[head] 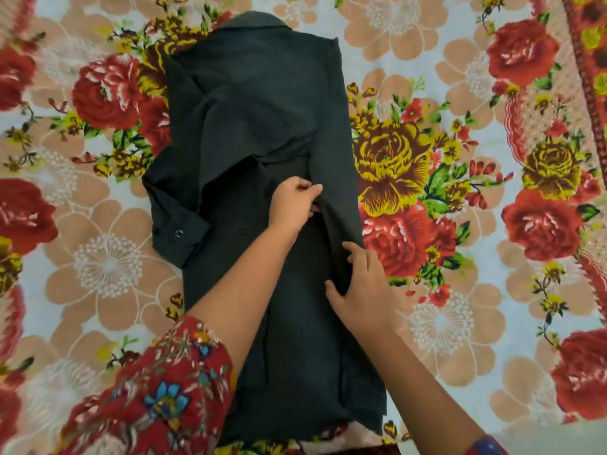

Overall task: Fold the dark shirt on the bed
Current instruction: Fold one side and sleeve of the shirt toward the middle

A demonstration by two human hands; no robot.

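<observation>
Lying lengthwise down the middle of the bed [460, 290], the dark shirt [262, 103] has its collar [256, 23] at the far end and its hem nearest the person. Both side edges are folded in toward the centre, so it's one long narrow strip. One shirt sleeve sticks out on the left, cuff [174, 244] doubled back, metal snap [178, 232] showing.

Left hand [294, 205]: over the middle of the shirt, fingers curled, pinching a fold of cloth between thumb and fingertips.

Right hand [363, 290]: nearer the person, on the shirt's right folded edge, thumb spread wide from the fingers, ridge of cloth between them. Can't tell if it's gripping that ridge or just pressing on it.

Hands near each other, not touching. Left arm wears a red floral sleeve [157, 389]. Bed cover is floral print, red and yellow roses.
</observation>
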